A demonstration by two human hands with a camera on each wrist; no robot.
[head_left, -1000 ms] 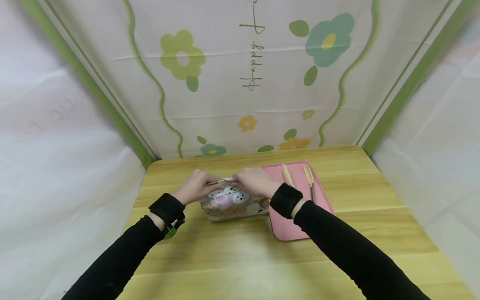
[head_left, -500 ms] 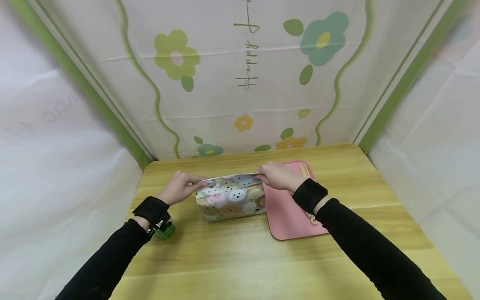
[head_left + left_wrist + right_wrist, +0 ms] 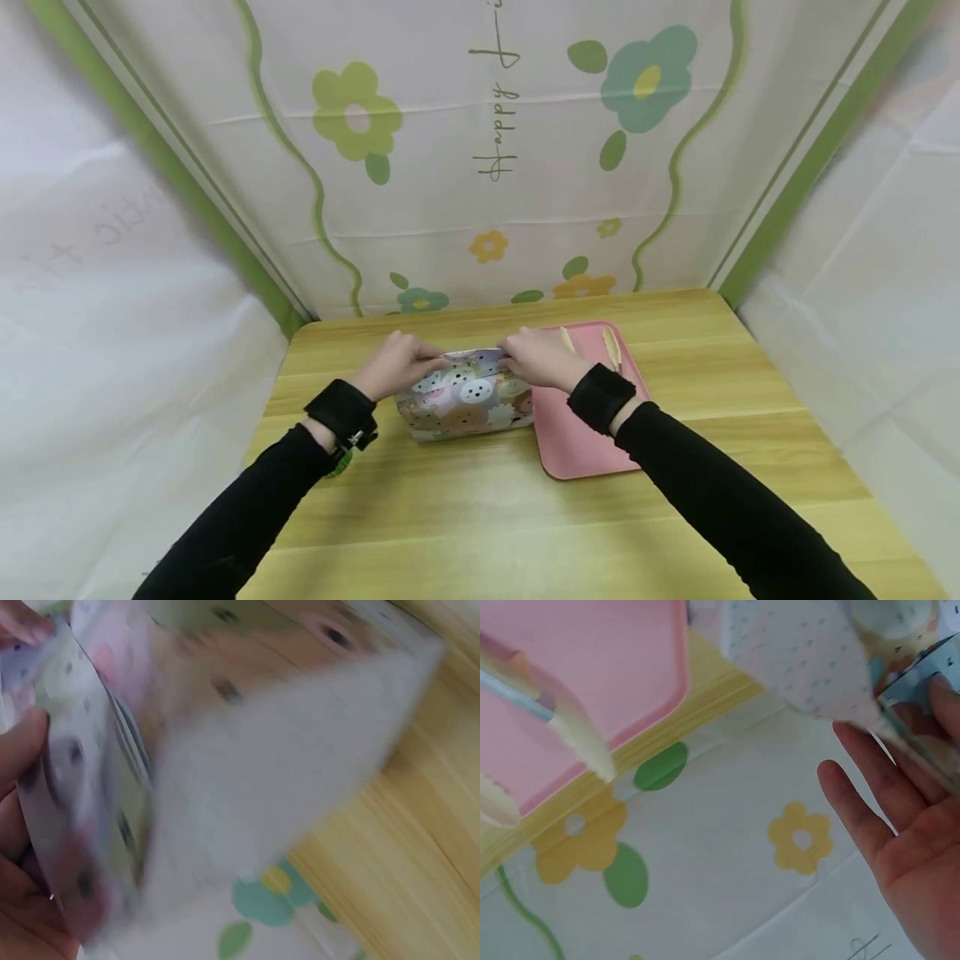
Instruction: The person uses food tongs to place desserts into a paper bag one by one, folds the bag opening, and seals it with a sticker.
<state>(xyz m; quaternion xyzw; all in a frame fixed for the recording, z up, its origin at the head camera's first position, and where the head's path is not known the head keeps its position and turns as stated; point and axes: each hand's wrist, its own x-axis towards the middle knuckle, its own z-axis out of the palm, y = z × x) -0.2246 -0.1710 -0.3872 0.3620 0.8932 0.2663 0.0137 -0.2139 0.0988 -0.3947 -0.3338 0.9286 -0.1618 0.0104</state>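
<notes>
A parcel (image 3: 463, 410) in animal-print paper lies at the middle of the table, its folded paper edge standing along the top. My left hand (image 3: 393, 367) pinches that folded edge near its left part. Close up in the left wrist view, the left thumb (image 3: 24, 746) presses on the folded strip (image 3: 71, 761), beside a blurred white end of the paper. My right hand (image 3: 540, 360) pinches the same fold farther right. In the right wrist view the right hand (image 3: 922, 874) has its thumb on the printed paper, with two fingers stretched out behind.
Right beside the parcel is a pink tray (image 3: 581, 446). On it lie two cream-tipped utensils, one (image 3: 612, 348) partly behind the right wrist; their kind is unclear. A green object (image 3: 341, 463) shows under the left wrist. A flower-printed sheet (image 3: 450, 167) hangs behind the table.
Both hands first moved apart along the fold towards the parcel's ends, then came back closer together. The parcel stays put. The green object is again mostly covered by the left wrist.
</notes>
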